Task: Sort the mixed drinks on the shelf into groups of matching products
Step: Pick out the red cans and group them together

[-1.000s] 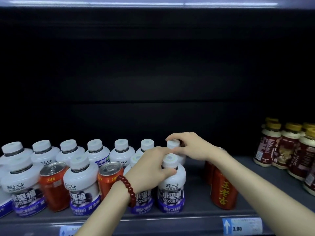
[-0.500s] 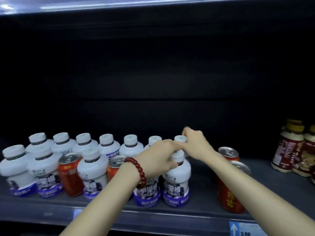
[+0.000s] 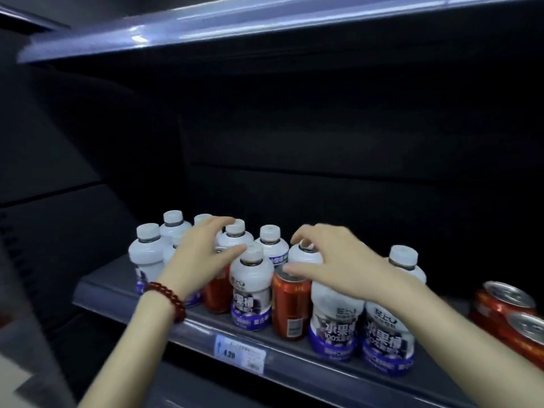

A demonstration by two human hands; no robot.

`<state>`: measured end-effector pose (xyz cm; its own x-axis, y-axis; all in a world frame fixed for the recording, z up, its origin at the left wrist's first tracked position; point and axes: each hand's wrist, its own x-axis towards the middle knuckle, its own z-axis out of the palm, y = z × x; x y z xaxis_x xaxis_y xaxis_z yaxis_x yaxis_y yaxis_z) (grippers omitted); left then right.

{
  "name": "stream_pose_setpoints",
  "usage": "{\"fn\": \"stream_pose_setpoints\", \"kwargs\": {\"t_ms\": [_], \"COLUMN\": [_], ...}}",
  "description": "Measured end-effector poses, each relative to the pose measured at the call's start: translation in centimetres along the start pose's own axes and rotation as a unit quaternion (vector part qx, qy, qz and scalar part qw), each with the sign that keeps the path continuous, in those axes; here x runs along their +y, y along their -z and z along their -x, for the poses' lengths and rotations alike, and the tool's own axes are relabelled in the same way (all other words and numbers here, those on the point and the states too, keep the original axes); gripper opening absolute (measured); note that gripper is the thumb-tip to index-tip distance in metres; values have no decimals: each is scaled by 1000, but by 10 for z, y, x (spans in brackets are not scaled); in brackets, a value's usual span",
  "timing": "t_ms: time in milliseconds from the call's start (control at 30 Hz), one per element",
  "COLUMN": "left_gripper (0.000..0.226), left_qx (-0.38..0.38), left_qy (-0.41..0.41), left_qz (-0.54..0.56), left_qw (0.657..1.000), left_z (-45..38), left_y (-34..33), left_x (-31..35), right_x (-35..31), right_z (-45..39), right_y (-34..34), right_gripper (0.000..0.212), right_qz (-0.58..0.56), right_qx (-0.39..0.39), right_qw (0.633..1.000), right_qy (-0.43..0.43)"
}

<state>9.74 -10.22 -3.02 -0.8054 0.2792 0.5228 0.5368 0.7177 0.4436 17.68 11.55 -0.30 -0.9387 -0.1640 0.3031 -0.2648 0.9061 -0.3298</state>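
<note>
At the shelf's front edge (image 3: 188, 325) sits a price tag (image 3: 240, 352), and just behind it white bottles (image 3: 332, 319) with purple labels stand mixed with a red can (image 3: 290, 307). The right hand (image 3: 338, 263) hovers spread open over that can and a bottle cap. The left hand (image 3: 203, 254) (red bead bracelet (image 3: 167, 298) at the wrist) reaches open-fingered toward a second can, mostly hidden, perhaps touching it. More bottles stand behind; two red cans (image 3: 512, 316) sit far right.

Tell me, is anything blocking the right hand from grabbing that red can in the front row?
Nothing visible does. The right hand hovers open just above the red can, thumb near its top. White bottles stand close on both sides, leaving the top free.
</note>
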Motion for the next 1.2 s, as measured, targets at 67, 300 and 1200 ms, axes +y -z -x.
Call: {"fn": "stream_pose_setpoints", "kwargs": {"t_ms": [67, 300, 1200], "left_gripper": [75, 99, 71], "left_qx": [-31, -177, 100], "left_qy": [50, 0, -20], "left_qz": [-2, -196, 166], "left_qw": [998, 964, 981], "left_z": [-1, -21, 10], "left_y": [14, 12, 74], "left_x": [-29, -54, 30], "right_x": [-10, -13, -35], "right_z": [-11, -36, 29], "right_y": [-18, -43, 76], "right_gripper": [57, 62, 69], "right_qz": [23, 136, -148], "right_qx": [-62, -137, 59], "right_qw": [998, 980, 985], "right_qy": [5, -45, -73]}}
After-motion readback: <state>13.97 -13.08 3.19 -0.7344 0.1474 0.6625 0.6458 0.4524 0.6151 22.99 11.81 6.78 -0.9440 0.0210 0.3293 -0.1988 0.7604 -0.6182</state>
